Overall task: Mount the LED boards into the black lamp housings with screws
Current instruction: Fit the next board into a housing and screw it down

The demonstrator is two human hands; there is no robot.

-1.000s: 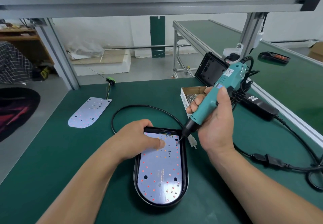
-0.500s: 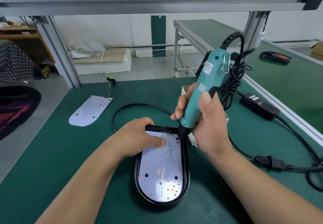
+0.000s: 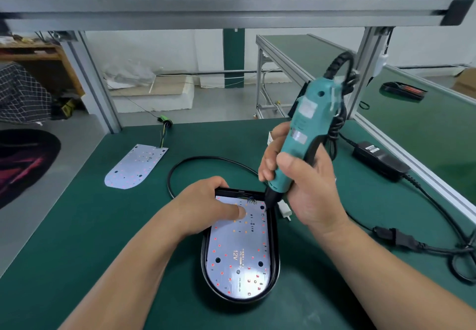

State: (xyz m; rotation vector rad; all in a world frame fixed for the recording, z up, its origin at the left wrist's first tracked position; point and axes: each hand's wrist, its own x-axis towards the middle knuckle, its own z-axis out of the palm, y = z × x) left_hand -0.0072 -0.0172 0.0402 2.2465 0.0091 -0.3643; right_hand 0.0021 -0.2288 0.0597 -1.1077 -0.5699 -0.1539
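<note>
- Reading the white LED board [image 3: 238, 252] gives "12V", printed lengthwise near its middle. The smaller lines beside it are too fine to make out, and the labels on the teal electric screwdriver [image 3: 304, 133] are blurred.
- The left hand [image 3: 203, 208] has its fingers [image 3: 219, 182] curled over the far rim of the black lamp housing [image 3: 275, 265], with the thumb lying flat on the board.
- The right hand [image 3: 306, 188] has its fingers [image 3: 270, 154] clamped round the lower body of the screwdriver. The tool leans slightly right, and its dark tip meets the board at the far right corner, just inside the housing rim.
- The board lies inside the housing, which rests flat on the green table [image 3: 77, 226] with its rounded end toward the person.
- A white connector [image 3: 284, 209] lies just beside the housing on the right, and a black cable [image 3: 206, 159] loops behind it.
- A second LED board [image 3: 136, 166], with wires at its far end, lies well apart to the left.
- A black power adapter [image 3: 378, 159] sits near the right edge.
- An aluminium frame [image 3: 231, 7] spans overhead, another green table [image 3: 425, 128] stands to the right, and a grey floor and white wall lie beyond.
</note>
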